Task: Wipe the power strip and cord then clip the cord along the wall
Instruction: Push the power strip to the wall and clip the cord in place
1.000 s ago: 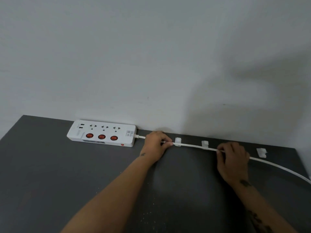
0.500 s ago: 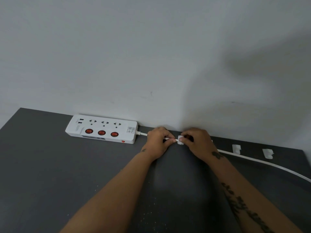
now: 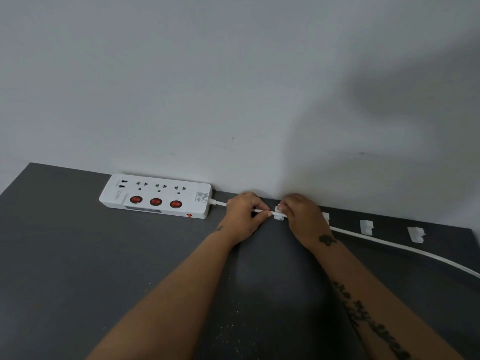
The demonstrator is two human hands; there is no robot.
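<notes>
While bent over the dark tabletop [image 3: 78, 268] at the foot of a pale wall [image 3: 207, 87], works with both hands at the first clip [image 3: 279, 213], just right of the power strip [image 3: 155, 197]. Pinches the white cord [image 3: 389, 244] between thumb and curled fingers of the left hand [image 3: 244, 214], near the strip's right end. Grips the first clip with the curled fingers of the right hand [image 3: 301, 216], covering its far side and screening most of the second clip [image 3: 326, 217] behind the wrist. Leaves the third clip [image 3: 366, 227] and fourth clip [image 3: 415, 234] uncovered along the wall, with the cord on the table just in front of them. Since a second ago, has brought the right hand leftward along the cord to meet the left one; has barely moved the left. Keeps the strip flat, long axis parallel to the wall, sockets and three red switches facing up, cord end pointing right. Trails the cord rightward, curving away from the wall toward the frame's right edge.
</notes>
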